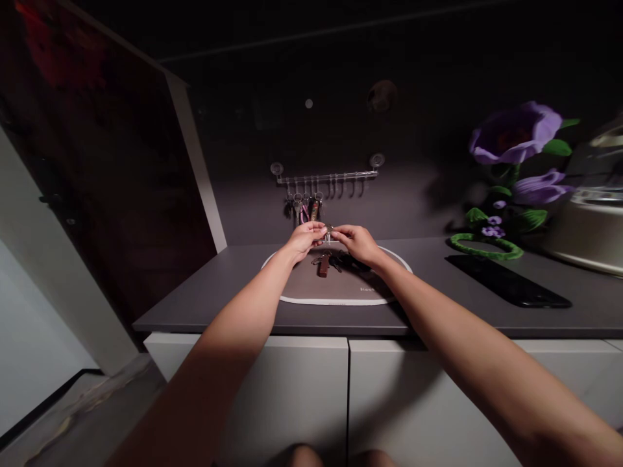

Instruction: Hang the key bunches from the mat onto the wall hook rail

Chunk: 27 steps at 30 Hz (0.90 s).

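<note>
Above the mat, my left hand (305, 239) and my right hand (357, 242) meet, both closed in a pinch on a small set of keys (328, 235). The keys' finer details are too small to tell. Below them, a brown key fob (323, 265) with dark keys (335, 262) lies on the brown oval mat (302, 285), which has a white rim. Behind my hands, a clear hook rail (331, 176) is fixed to the wall. Several key rings (305, 198) hang from its left hooks, one with a patterned tag (315, 209).
A black phone (506, 280) lies on the dark counter (204, 285) at the right. Purple artificial flowers (516, 139) with a green ring base (487, 246) stand behind it, beside a pale rounded appliance (594, 214). White cabinet doors (296, 389) are below the counter.
</note>
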### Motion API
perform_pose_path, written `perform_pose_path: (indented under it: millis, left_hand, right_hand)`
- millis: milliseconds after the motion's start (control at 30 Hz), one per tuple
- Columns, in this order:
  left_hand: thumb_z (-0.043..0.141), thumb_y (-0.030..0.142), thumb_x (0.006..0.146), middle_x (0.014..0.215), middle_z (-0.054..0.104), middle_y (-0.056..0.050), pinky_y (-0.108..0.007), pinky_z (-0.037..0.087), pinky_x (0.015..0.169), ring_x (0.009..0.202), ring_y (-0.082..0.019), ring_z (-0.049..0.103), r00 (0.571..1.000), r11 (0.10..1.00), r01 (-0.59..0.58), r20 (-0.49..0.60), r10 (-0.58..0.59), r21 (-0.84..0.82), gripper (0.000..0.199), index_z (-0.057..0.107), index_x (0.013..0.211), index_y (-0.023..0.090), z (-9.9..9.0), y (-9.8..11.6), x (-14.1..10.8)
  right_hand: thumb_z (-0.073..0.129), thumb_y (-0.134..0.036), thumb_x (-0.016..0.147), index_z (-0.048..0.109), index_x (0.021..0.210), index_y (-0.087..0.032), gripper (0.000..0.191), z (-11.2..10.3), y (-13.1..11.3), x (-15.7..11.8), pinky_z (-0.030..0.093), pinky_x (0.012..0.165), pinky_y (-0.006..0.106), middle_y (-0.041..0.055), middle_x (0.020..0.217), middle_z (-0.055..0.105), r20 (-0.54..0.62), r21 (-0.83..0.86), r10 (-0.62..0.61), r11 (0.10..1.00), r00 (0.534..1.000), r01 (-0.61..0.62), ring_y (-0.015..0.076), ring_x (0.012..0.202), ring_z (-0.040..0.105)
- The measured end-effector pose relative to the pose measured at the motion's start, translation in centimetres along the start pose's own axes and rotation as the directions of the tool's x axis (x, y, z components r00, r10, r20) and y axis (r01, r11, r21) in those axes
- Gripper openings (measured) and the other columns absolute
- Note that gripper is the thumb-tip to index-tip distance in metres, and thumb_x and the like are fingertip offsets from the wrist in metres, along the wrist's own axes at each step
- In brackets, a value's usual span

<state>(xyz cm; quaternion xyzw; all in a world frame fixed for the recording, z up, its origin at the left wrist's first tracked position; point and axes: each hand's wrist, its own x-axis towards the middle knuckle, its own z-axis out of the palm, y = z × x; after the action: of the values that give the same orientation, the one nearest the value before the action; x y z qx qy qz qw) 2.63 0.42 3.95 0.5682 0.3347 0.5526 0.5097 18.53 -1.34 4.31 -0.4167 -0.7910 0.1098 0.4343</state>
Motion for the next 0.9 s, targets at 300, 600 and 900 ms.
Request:
perform_pose_path:
  millis: [300,600,900]
  left_hand:
    - [0.065,0.008,0.065,0.064,0.056,0.002,-0.018,0.038,0.057,0.056,-0.004,0.05,1.0,0.999,0.013,0.026,-0.012,-0.05,0.017,0.056,0.079,0.011,-0.1,0.1,0.0]
    - [0.064,0.007,0.066,0.066,0.058,0.002,-0.02,0.038,0.059,0.056,-0.004,0.049,0.998,0.999,-0.005,0.063,0.002,0.046,0.019,0.06,0.083,0.011,0.2,0.2,-0.3]
    - [0.065,0.01,0.065,0.078,0.061,-0.002,-0.026,0.041,0.075,0.071,-0.008,0.053,0.988,0.973,-0.115,0.127,0.091,0.202,0.018,0.06,0.082,0.011,0.4,0.1,-0.4]
  right_hand:
    - [0.051,-0.03,0.08,0.065,0.087,-0.017,0.021,-0.1,0.8,0.3,0.042,0.072,0.025,0.0048,0.084,0.067,-0.087,0.033,-0.05,0.998,0.995,0.053,0.0155,0.077,0.058]
    - [0.054,-0.037,0.075,0.057,0.077,-0.015,0.022,0.2,1.8,0.9,0.041,0.064,0.024,0.001,0.07,0.058,-0.084,0.346,0.015,0.938,0.996,0.015,0.011,0.066,0.051]
    - [0.062,-0.039,0.069,0.052,0.075,-0.016,0.025,0.1,1.1,0.8,0.044,0.066,0.025,-0.0011,0.072,0.055,0.021,0.649,0.152,0.75,0.988,-0.129,0.0096,0.067,0.051]
